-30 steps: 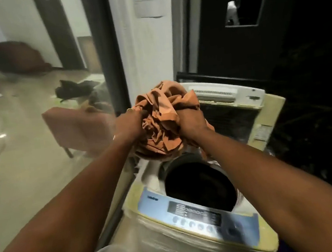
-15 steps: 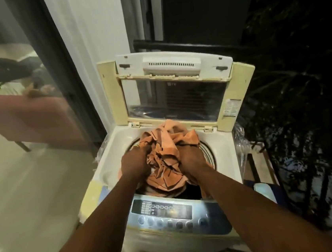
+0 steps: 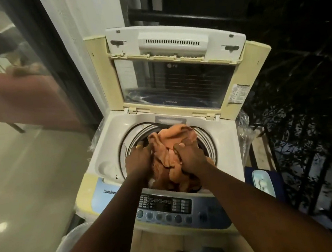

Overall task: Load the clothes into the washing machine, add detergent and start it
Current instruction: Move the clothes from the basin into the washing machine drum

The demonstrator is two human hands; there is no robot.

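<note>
While both hands are clamped on the orange clothes (image 3: 171, 146), left hand (image 3: 138, 158) and right hand (image 3: 190, 156) sit in the washing machine (image 3: 109, 144) drum mouth, so I'd say we're mid-load; next I'd let go, then find detergent

Both bare forearms extend forward and converge toward the centre. The left hand (image 3: 138, 156) is closed, knuckles up (one finger bears a ring). The right hand (image 3: 189, 154) sits just beside it, fingers curled shut, thumb tip visible. Both wrists angle downward.
</note>
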